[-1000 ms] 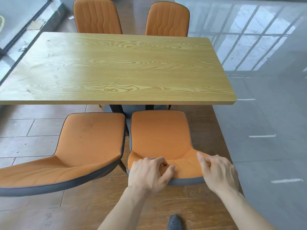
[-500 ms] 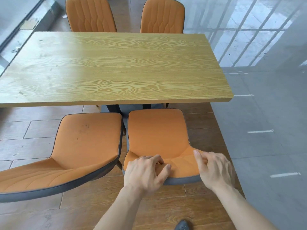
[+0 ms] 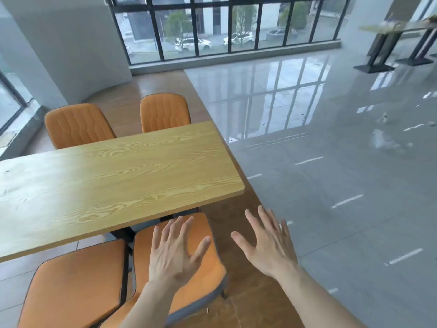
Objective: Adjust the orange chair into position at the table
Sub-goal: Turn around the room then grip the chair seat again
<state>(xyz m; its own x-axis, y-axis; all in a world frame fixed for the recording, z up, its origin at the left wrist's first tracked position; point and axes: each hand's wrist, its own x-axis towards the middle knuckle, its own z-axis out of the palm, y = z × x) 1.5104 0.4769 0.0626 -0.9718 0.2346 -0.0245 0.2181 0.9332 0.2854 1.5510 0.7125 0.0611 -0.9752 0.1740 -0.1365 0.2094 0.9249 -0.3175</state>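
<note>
The orange chair [image 3: 208,278] with a grey rim stands at the near right side of the wooden table [image 3: 113,178], its seat front tucked under the table edge. My left hand [image 3: 176,254] hovers above the seat with fingers spread, holding nothing. To the right of the chair, over the brown floor, my right hand [image 3: 267,242] is also spread and holds nothing. Neither hand touches the chair.
A second orange chair [image 3: 75,287] sits close to the left of the first. Two more orange chairs [image 3: 78,125] [image 3: 164,112] face from the far side. Glossy grey floor [image 3: 343,185] stretches to the right, with another table [image 3: 397,28] far off by the windows.
Both hands have let go of the chair's backrest and lifted with fingers spread. The view has risen and swung right, showing the windows and grey floor.
</note>
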